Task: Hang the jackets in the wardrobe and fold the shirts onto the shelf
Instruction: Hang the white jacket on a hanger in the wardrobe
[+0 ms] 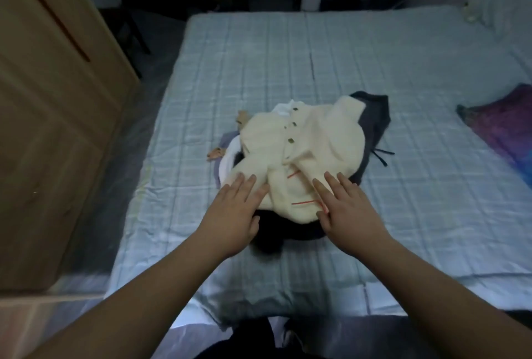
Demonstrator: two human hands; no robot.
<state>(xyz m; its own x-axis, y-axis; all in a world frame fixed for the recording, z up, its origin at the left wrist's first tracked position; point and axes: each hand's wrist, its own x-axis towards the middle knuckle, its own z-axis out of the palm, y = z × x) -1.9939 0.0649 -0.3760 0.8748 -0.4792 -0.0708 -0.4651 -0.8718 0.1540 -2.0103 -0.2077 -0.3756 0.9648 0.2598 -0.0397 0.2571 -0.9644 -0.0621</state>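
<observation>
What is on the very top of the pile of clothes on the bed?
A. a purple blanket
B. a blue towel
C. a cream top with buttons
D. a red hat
C: the cream top with buttons lies over the darker clothes in the pile, and the left hand and the right hand reach to its near edge with straight fingers.

Dim bluish room light, dark far background, soft overall blur, wide-angle bending at the edges.
</observation>
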